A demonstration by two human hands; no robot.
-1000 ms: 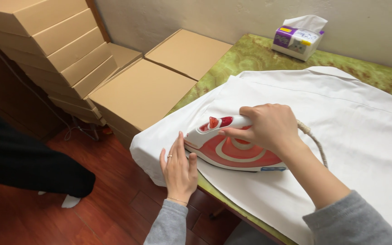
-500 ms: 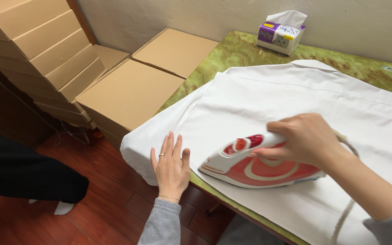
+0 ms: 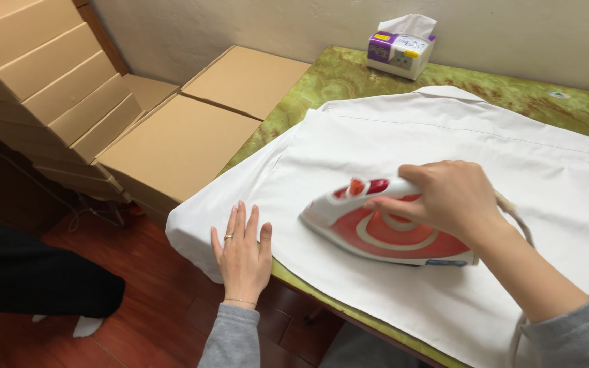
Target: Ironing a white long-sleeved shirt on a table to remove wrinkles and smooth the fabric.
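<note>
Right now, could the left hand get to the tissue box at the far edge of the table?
Probably not without leaning: the left hand lies flat on the white shirt at the near corner, while the tissue box stands against the wall.

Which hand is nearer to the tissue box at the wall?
Right. The right hand grips the iron below the tissue box; the left hand lies farther away, at the shirt's overhanging corner.

Iron (image 3: 383,228) on shirt (image 3: 444,136), on table (image 3: 349,75)
</note>
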